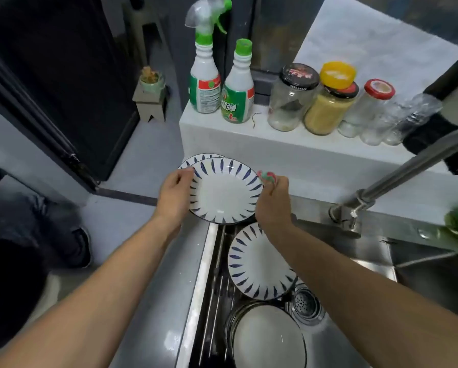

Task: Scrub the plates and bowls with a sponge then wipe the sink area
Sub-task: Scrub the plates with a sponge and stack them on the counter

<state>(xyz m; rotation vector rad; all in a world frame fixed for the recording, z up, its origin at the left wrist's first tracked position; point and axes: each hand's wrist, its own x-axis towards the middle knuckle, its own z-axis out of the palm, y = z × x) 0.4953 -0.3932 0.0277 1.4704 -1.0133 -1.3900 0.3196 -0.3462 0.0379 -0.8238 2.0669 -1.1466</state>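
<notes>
Head view: left hand [175, 189] pinches plate [223, 192] rim; right hand [271, 200] fingers curl around sponge [267, 177] at opposite rim, mid-scrub; next likely wiping inward.

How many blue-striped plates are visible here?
3. First plate gripped by the left hand; second plate mostly hidden behind it; third plate in the sink. Others may be hidden.

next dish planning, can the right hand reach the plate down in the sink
Probably yes: the plate in the sink lies uncovered just below the right hand, though it grips a sponge.
</notes>
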